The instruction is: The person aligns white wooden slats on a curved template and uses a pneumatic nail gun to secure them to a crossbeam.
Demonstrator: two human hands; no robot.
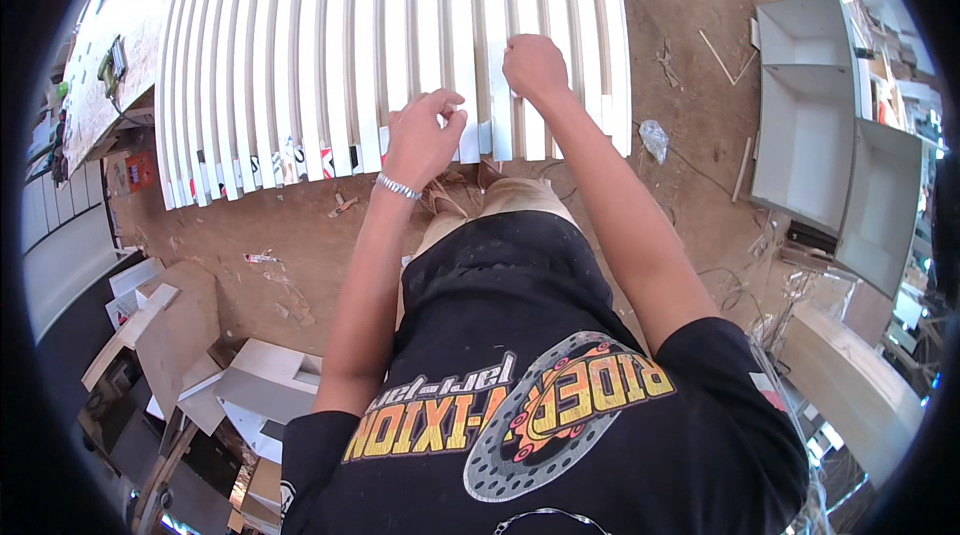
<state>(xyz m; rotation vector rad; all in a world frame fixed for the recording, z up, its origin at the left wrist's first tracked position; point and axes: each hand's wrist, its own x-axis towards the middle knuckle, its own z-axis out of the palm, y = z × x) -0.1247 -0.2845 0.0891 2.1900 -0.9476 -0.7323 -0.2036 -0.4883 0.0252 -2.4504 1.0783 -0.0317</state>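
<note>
A wide panel of long white slats (pixel 310 45), set side by side with narrow beige gaps between them, lies in front of me. Over the slats' near ends is my left hand (pixel 422 138), a metal watch band on its wrist. Its fingers are bent, with a gap between thumb and forefinger and nothing visible in it. My right hand (pixel 536 67) is farther forward, curled into a fist on the slats at the panel's right part. Whatever its fingers hold, if anything, is hidden under the hand. Patches of printed film (pixel 290 157) show along the near ends.
A green and black power tool (pixel 112 67) lies on a table at the left. Grey open cabinet boxes (pixel 805 135) stand at the right. Board offcuts (pixel 180 325) are piled at the lower left. A clear plastic bag (pixel 654 140) and wood scraps litter the brown floor.
</note>
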